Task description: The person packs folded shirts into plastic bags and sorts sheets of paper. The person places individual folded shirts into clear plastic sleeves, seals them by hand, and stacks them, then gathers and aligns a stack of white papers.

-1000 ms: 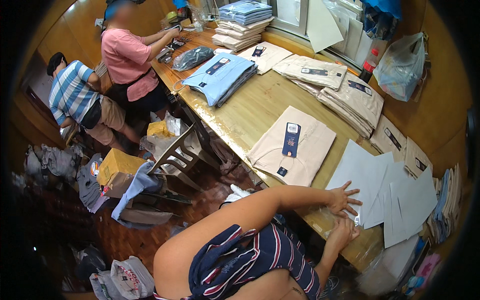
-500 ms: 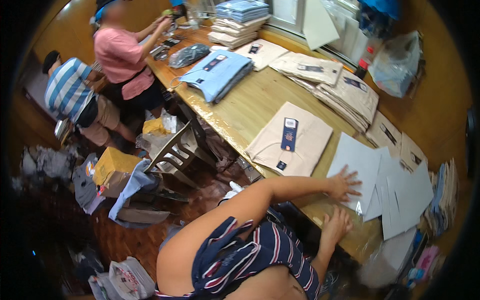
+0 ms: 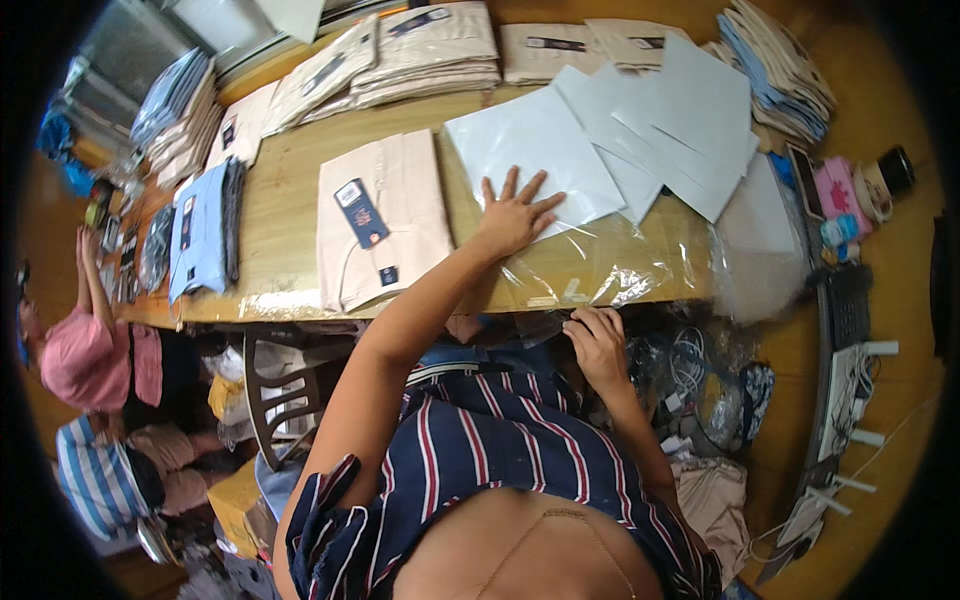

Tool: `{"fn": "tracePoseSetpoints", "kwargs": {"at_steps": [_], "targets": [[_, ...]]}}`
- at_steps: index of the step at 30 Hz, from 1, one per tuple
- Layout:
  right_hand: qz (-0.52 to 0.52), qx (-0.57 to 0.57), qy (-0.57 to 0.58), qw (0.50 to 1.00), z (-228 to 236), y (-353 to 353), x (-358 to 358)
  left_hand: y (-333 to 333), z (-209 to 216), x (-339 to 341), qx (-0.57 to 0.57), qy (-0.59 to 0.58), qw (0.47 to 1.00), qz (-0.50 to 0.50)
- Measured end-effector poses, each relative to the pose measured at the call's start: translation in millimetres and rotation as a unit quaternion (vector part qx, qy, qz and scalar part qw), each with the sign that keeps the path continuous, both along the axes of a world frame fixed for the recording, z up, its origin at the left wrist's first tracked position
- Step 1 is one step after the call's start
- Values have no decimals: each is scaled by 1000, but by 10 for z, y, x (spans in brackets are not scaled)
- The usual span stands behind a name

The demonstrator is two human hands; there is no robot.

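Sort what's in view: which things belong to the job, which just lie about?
In the job, apparently:
white sheet, under the left hand
clear plastic, near the right hand
tagged beige garment beside the sheet

Lying about, apparently:
pink item
white cable
cardboard box

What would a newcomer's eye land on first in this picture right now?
Probably the left hand, spread over a white sheet on the table, with more white sheets fanned out to its right. Next might be the folded beige garment with a dark tag, left of that hand. The right hand is by the table's near edge, close to clear plastic.
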State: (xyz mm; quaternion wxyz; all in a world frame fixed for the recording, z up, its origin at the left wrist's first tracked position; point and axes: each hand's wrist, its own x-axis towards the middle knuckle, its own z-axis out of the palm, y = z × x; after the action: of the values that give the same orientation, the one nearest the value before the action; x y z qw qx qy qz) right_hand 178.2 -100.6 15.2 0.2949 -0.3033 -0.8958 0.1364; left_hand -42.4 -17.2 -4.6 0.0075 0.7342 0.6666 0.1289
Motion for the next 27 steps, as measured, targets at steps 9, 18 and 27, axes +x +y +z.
{"fn": "tracePoseSetpoints", "kwargs": {"at_steps": [9,18,27], "targets": [[-274,-254,149,916,-243,-79,602,-175,641,539,-145,-88,984,50],[-198,-532,546,616,-558,-149,620,106,169,-91,-32,-227,951,209],[-326,-525,438,653,-360,-171,867,124,-15,-42,51,-310,948,39]]}}
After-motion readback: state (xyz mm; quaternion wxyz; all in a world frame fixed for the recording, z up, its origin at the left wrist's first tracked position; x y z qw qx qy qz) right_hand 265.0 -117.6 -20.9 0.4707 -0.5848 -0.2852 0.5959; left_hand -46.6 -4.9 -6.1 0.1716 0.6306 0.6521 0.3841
